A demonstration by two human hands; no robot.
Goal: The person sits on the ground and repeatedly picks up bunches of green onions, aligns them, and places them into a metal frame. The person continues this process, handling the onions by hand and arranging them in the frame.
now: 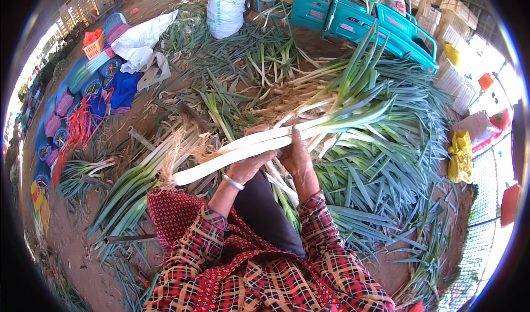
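Note:
Two large leeks [240,152] lie across both hands, roots to the left and green leaves to the upper right. My left hand [248,163], with a silver bangle at the wrist, grips their white stems from below. Close beside it, my right hand [297,154] holds the same stems, its thumb upright against them. A bunch of leeks [136,187] rests at the left, roots up near the held roots. Beyond and to the right of my hands spreads a big heap of leeks [381,158].
Metal bars [128,238] stick out at the left among the leaves. A white woven sack [225,9] stands at the back beside a teal cart [368,22]. Rolled blue netting [93,78], red strings [85,121] and an orange basket [94,47] are at the left. A yellow bag [460,156] sits at the right.

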